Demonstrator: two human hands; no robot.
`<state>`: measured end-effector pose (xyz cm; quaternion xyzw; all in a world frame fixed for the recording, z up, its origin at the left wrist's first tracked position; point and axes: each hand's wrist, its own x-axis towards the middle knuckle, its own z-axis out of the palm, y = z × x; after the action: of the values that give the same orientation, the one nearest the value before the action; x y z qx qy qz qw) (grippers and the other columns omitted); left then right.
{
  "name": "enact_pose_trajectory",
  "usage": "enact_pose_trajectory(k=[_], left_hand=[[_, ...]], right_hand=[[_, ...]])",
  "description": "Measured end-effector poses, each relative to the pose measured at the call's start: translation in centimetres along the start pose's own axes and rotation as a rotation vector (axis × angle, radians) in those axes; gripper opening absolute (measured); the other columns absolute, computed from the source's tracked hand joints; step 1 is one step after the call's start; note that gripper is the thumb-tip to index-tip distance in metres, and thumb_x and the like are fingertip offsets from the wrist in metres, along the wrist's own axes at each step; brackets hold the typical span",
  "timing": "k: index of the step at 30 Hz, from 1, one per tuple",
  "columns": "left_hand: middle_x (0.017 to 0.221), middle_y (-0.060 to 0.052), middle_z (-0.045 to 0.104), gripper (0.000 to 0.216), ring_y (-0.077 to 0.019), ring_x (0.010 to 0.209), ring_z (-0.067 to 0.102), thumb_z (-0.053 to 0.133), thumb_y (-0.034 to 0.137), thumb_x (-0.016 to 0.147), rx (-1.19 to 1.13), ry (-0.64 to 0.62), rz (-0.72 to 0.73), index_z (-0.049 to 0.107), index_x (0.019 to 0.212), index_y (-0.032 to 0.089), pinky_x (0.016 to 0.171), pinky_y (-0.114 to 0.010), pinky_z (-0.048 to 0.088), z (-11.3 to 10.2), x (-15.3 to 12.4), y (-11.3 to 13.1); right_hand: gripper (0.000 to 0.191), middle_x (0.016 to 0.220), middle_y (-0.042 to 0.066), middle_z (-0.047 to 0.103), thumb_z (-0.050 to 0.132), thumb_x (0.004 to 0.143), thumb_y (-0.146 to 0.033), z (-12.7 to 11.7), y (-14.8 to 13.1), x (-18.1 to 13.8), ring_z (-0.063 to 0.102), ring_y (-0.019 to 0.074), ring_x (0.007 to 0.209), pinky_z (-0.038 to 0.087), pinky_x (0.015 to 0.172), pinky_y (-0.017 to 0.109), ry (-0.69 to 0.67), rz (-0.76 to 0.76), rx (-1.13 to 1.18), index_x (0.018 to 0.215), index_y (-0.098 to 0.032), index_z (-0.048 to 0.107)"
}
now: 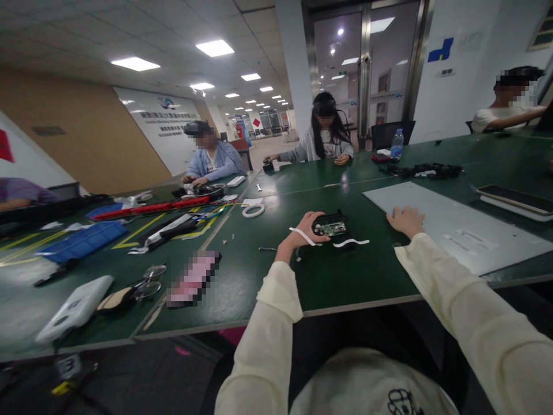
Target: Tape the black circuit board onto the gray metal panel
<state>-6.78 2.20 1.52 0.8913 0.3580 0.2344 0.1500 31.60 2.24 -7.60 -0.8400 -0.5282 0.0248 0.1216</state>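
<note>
My left hand [308, 228] is closed around the left side of a small black device [334, 226] whose green circuit board shows. A white strip lies across that wrist, and another curled white strip [352, 242] rests on the table just in front of the device. To the right, my right hand [406, 221] lies flat with its fingers spread on a pale grey board [453, 222]; nothing is in it. The underside of the device is hidden.
A pink phone [194, 279], glasses [151, 282] and a white power bank [75, 308] lie left on the green table [345, 288]. Beyond are a tape roll [253, 210], a blue tray [82, 241] and a water bottle [397, 144]. Several people sit around the table.
</note>
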Motion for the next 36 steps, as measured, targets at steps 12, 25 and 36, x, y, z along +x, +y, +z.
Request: enact_pose_trajectory(k=[12,25,36], left_hand=[[0.124,-0.011,0.054,0.073,-0.0298,0.121,0.05,0.08,0.047,0.063,-0.047,0.376,0.096,0.053,0.125,0.018,0.107,-0.046,0.038,-2.5,0.0,-1.4],[0.129,-0.012,0.05,0.077,-0.0298,0.12,0.051,0.077,0.048,0.065,-0.208,0.432,-0.006,0.049,0.129,0.019,0.1,-0.044,0.045,-2.8,0.0,-2.0],[0.13,-0.013,0.049,0.083,-0.0305,0.121,0.049,0.079,0.052,0.062,-0.116,0.426,-0.007,0.046,0.131,0.019,0.097,-0.044,0.046,-2.7,-0.5,-0.9]], right_hand=[[0.063,0.147,0.024,0.032,0.026,0.094,-0.055,0.2,-1.1,-0.8,0.027,0.0482,0.135,0.02,0.102,0.068,0.019,-0.044,-0.006,0.136,-0.014,0.048],[0.084,0.15,0.024,0.029,0.021,0.087,-0.074,-0.6,-3.5,-2.0,0.025,0.0472,0.137,0.021,0.106,0.062,-0.074,-0.163,-0.007,0.143,-0.015,0.041],[0.103,0.157,0.016,0.022,0.018,0.077,-0.088,-2.0,-9.8,-9.1,0.02,0.0434,0.141,0.021,0.111,0.056,-0.166,-0.577,-0.034,0.152,-0.019,0.029]])
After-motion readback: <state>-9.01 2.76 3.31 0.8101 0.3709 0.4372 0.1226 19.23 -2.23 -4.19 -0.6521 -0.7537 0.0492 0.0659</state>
